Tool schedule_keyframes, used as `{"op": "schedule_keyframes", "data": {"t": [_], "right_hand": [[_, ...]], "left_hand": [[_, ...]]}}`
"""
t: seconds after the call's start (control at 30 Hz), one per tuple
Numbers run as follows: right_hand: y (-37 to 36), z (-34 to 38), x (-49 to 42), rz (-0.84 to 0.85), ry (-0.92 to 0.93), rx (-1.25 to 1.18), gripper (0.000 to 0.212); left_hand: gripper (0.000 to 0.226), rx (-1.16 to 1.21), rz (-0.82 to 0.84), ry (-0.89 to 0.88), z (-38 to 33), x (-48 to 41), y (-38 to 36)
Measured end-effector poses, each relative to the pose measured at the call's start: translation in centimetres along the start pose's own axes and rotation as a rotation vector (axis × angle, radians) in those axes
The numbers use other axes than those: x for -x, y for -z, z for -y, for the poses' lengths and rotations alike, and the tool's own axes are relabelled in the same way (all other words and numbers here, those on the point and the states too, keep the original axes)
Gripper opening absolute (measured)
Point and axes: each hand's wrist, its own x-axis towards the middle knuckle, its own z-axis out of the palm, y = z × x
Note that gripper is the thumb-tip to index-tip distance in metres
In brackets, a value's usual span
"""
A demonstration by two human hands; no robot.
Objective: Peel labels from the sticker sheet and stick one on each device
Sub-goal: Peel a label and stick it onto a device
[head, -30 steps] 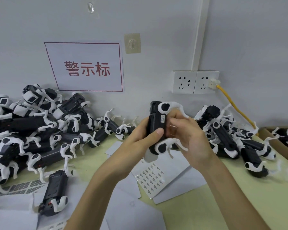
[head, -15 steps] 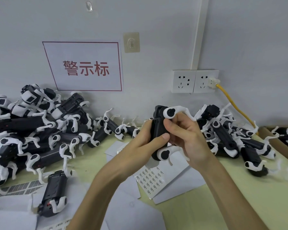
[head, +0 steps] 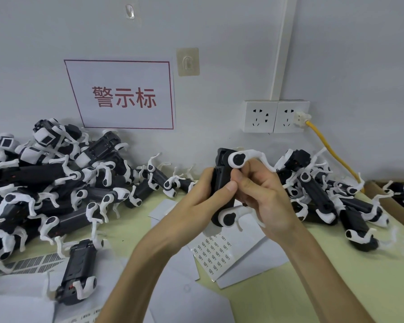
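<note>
Black device (head: 222, 183) w/ white legs was held upright above the tabletop (head: 336, 276), both hands on it. Left hand (head: 196, 197) took it from the left, grip closed round the body, thumb (head: 230, 187) pressed on the front face. Right hand (head: 264, 194) took it from the right, grip curled round the body btwn the top & bottom white legs, index tip touching the left thumb. Whether a label sat under that thumb couldn't be told. Sticker sheet (head: 216, 252) lay flat on white paper just below the device, w/ rows of small labels on it. Big pile of like units (head: 56, 183) lay well left of the device, and a smaller pile (head: 317, 190) just right of it. One lone unit (head: 78, 271) lay lower left of the device. Wall socket (head: 275, 116) w/ yellow cable (head: 331, 155) sat above-right of the device.
</note>
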Motion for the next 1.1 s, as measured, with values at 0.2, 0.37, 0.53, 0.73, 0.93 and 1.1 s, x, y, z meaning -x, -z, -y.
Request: {"op": "schedule_keyframes", "data": {"t": [0.2, 0.37, 0.53, 0.73, 0.93, 1.1], "right_hand": [[0.3, 0.1, -0.4, 0.097, 0.063, 0.113, 0.032], [3.1, 1.4, -0.3, 0.322, -0.102, 0.229, 0.020], [8.2, 3.9, 0.3, 0.372, -0.320, 0.621, 0.020], [7.9, 2.8, -1.0, 0.147, -0.289, 0.492, 0.036], [7.0, 1.0, -0.2, 0.457, -0.441, 0.516, 0.039], [10.3, -0.2, 0.3, 0.278, -0.512, 0.492, 0.051]], "left_hand": [[0.043, 0.089, -0.049, 0.024, 0.3, -0.2, 0.3], [0.033, 0.165, -0.077, 0.090, 1.0, -0.7, 0.1], [0.056, -0.074, -0.088, 0.171, 1.5, -1.1, 0.3], [0.041, -0.117, 0.085, 0.214, 2.0, -1.2, -0.1], [0.046, -0.158, 0.206, 0.336, 2.9, -1.2, 0.0], [0.030, -0.030, -0.145, 0.365, 3.7, -1.9, 1.6]]}}
